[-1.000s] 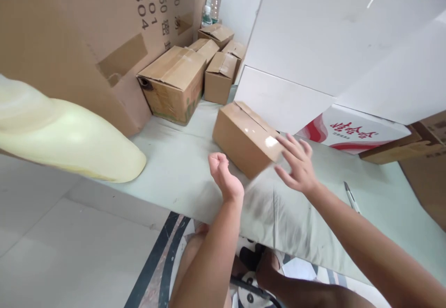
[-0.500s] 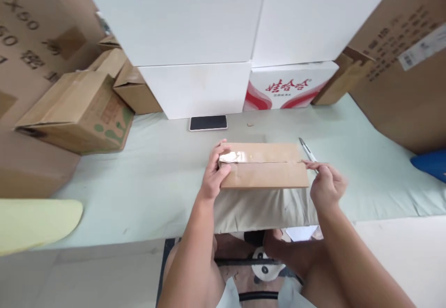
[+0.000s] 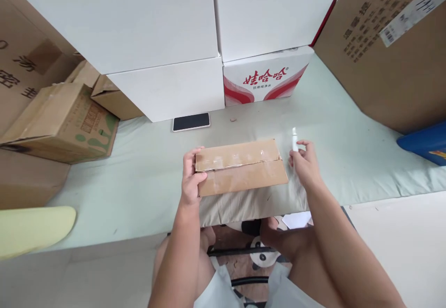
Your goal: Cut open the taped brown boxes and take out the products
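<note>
A small taped cardboard box (image 3: 240,166) lies flat near the front edge of the pale green table (image 3: 146,178). My left hand (image 3: 190,180) grips the box's left end, thumb on top. Just past the box's right end, my right hand (image 3: 304,164) is closed on a small silver utility knife (image 3: 294,139), whose blurred tip points away from me. The right hand does not touch the box.
A black phone (image 3: 191,121) lies behind the box. White boxes (image 3: 167,85) and a red-printed white carton (image 3: 266,78) stand at the back. Brown cartons (image 3: 61,122) crowd the left, a big one (image 3: 379,52) the right. A blue object (image 3: 423,143) sits far right, a yellowish shape (image 3: 31,229) front left.
The box came from the left to lie flat in front of me. My left hand took its left end. My right hand picked the knife up off the table.
</note>
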`<action>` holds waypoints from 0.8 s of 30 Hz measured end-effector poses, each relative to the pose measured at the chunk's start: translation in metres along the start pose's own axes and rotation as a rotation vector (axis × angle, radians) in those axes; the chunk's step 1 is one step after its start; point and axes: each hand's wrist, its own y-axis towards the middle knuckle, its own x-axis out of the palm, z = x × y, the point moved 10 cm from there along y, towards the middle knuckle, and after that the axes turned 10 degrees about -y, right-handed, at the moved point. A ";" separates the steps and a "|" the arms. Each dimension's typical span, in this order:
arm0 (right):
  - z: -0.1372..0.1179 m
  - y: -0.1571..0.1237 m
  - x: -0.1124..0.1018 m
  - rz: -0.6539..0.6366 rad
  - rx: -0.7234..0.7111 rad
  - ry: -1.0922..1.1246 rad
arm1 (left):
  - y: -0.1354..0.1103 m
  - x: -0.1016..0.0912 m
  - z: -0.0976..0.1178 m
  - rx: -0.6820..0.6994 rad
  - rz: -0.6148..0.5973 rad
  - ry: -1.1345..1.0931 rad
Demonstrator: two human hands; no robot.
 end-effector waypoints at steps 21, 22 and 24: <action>-0.176 -0.180 0.031 -0.337 -0.991 -0.015 | -0.023 0.026 0.016 0.175 -0.182 0.293; -0.174 -0.180 0.032 -0.319 -0.996 -0.045 | -0.024 0.026 0.016 0.167 -0.185 0.289; -0.173 -0.178 0.033 -0.274 -1.018 -0.089 | -0.024 0.025 0.016 0.136 -0.184 0.280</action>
